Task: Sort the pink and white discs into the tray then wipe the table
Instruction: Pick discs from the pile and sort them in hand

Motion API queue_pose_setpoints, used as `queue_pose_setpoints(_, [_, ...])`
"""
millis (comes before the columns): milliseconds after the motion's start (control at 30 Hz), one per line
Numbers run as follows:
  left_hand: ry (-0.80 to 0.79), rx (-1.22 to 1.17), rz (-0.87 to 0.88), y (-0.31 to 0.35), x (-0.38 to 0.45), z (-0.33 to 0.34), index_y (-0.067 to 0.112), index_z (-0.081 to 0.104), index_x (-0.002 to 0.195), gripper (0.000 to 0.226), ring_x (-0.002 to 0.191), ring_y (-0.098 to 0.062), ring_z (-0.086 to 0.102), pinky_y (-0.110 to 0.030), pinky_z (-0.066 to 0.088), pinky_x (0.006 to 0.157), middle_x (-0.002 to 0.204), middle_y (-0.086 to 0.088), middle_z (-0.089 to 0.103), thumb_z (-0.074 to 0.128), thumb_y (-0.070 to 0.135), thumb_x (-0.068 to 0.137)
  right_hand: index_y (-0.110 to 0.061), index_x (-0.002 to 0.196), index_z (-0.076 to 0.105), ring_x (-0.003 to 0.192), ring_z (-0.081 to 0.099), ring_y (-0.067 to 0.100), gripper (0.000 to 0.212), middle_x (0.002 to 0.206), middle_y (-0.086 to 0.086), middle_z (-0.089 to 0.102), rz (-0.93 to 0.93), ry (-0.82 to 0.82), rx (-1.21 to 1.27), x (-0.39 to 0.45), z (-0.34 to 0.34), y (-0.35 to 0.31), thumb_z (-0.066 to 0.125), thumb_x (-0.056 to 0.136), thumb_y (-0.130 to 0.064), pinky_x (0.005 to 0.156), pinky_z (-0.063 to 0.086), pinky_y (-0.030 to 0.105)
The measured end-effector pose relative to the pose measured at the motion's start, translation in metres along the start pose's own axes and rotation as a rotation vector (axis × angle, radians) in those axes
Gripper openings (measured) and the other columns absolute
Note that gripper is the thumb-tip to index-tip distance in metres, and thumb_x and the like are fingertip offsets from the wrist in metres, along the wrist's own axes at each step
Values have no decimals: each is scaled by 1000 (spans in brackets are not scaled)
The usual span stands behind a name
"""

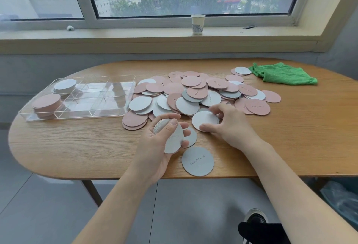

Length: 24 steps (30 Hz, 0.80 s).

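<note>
Head camera looks down on a wooden table [77, 146] by a window. The left hand [155, 146] is curled around a small stack of white discs [171, 137], with the thumb pressed on the top disc and the fingertips wrapped around the far edge. The right hand [230, 125] rests on the table with its thumb and fingers pinching the rim of one white disc [204, 120] at the near edge of the pile.

The big pile of pink and white discs [193, 92] lies mixed in the middle of the table, and one loose disc [198, 161] with writing lies alone near the front edge. The clear tray [108, 108] stands to the left of the pile, just beside it. It already holds a white stack [64, 86] in a far compartment and a pink stack [46, 104] in a near one. The green cloth [282, 74] waits at the far right, so I judge the sorting is not even half done.

The discs look thin, flat, light and rather stiff, like card. I think a flat disc is hard to lift from the smooth wood, so it is better to hook a fingertip under the rim or to slide it over a neighbour. A stack should be held by its edges, because loose discs can slip sideways.
</note>
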<state>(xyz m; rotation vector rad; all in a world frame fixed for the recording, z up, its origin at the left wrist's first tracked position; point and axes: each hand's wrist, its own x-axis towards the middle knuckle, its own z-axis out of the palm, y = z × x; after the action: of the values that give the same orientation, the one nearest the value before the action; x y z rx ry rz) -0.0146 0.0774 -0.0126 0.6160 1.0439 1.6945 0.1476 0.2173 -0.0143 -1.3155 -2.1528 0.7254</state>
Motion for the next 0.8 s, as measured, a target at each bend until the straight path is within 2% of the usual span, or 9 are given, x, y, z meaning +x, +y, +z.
queue_pose_setpoints(133, [1, 10, 0, 0, 0, -1, 10, 69, 107, 18, 91, -34, 71, -41, 59, 72, 105, -25, 71, 68, 15, 89, -23, 128, 61, 104, 53, 12, 71, 116, -3, 55, -20, 30, 30, -1, 0, -5, 93, 66, -35, 89, 38, 23])
queue_pose_setpoints(333, [5, 14, -4, 0, 1, 0, 6, 67, 112, 17, 90, -33, 71, -41, 58, 72, 103, -25, 71, 64, 11, 97, -22, 123, 65, 109, 54, 16, 68, 120, 0, 57, -12, 51, 34, 0, 3, -5, 95, 63, -35, 91, 39, 24])
queue_pose_setpoints(533, [-13, 14, -8, 1, 1, -1, 6, 66, 114, 17, 92, -33, 71, -41, 58, 73, 104, -24, 71, 63, 11, 97, -21, 108, 57, 93, 53, 10, 59, 103, -5, 59, 60, 68, 137, 1, 2, -4, 95, 64, -26, 71, 38, 17])
queue_pose_setpoints(600, [-15, 14, -9, 1, 0, -1, 6, 66, 114, 19, 92, -33, 71, -41, 59, 74, 104, -25, 71, 64, 12, 96, -20, 102, 57, 85, 53, 7, 52, 96, -6, 59, 72, 76, 180, 0, 0, -2, 94, 66, -25, 68, 40, 15])
queue_pose_setpoints(733, [-16, 11, -11, 1, 0, 0, 7, 66, 113, 23, 92, -33, 71, -41, 59, 73, 104, -25, 71, 67, 14, 92, -21, 85, 59, 77, 59, 12, 35, 86, -1, 66, 44, 107, 306, -2, -1, 0, 91, 72, -23, 67, 48, 23])
queue_pose_setpoints(800, [-17, 8, -12, 1, 0, 0, 7, 66, 112, 24, 92, -33, 71, -41, 59, 73, 103, -24, 71, 68, 15, 90, -21, 83, 60, 74, 61, 12, 32, 83, 2, 70, 40, 138, 386, -3, -4, 0, 90, 73, -24, 64, 47, 23])
